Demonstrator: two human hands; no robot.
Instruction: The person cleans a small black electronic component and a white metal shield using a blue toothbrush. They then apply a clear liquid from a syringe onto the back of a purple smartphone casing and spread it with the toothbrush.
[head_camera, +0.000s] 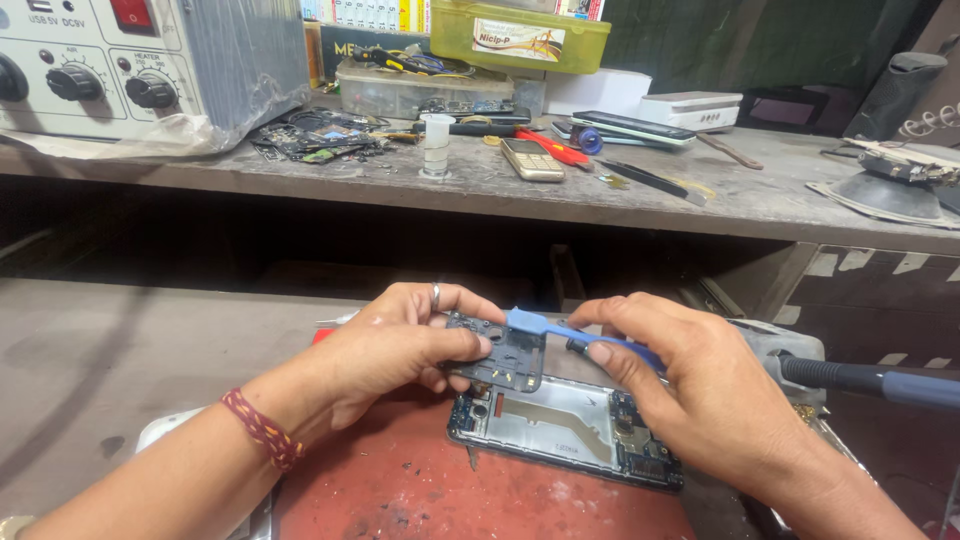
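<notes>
My left hand (395, 345) grips a small black phone cover plate (505, 360) and holds it tilted above the work mat. My right hand (700, 385) pinches a blue plastic pry tool (545, 325), whose flat tip rests on the plate's top edge. Just below both hands lies an opened phone frame (560, 425) with its circuit boards exposed, flat on the red mat (420, 490). A ring sits on a left finger and a red thread band circles the left wrist.
A grey upper shelf (480, 185) carries a power supply unit (110, 65), a small keypad phone (532, 160), red-handled cutters, tweezers, phones, plastic boxes and loose parts. A dark-handled soldering tool (870, 380) lies at the right. A speaker cone (890, 190) rests far right.
</notes>
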